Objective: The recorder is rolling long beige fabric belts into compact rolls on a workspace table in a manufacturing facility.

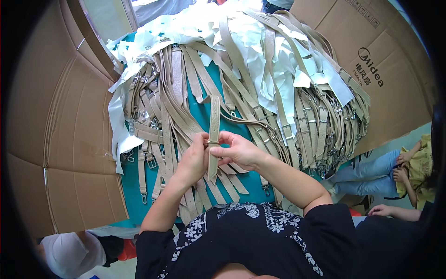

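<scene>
A beige bag strap stands up between my two hands, looped over at its top and with its cut end hanging below my fingers. On its left edge my left hand pinches the strap near a small keeper or loop. From the other side my right hand grips the same spot, thumb across the front of the strap. Beneath both hands many more beige straps lie fanned over a green table, their pointed ends toward me. What my left fingertips press on is partly hidden.
A dense heap of buckled straps lies at the right, another bundle at the left. White paper sheets cover the far side. Cardboard panels flank the table. At the right edge a person in blue jeans sits nearby.
</scene>
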Action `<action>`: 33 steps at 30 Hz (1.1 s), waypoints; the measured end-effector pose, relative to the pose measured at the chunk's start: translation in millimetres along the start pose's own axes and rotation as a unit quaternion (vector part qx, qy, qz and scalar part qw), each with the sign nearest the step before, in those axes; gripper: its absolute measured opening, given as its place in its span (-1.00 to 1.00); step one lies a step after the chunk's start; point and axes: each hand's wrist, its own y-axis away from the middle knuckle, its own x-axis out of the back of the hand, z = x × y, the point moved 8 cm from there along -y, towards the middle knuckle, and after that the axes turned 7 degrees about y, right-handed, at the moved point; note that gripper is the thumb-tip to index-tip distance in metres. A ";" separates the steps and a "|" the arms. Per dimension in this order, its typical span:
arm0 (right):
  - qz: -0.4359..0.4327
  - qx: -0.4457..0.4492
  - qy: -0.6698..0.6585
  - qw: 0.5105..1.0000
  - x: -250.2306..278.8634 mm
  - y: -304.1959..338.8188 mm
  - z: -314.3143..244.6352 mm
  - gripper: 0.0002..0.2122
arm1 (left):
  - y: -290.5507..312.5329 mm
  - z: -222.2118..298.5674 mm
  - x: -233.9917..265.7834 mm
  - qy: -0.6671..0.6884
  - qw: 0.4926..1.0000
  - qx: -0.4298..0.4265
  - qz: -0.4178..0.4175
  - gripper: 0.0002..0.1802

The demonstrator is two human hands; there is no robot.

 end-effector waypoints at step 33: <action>0.015 0.062 -0.020 0.998 13.7 24.4 3.6 -0.44 | -8.1 -14.1 -20.4 0.148 0.988 0.039 -0.016 -0.82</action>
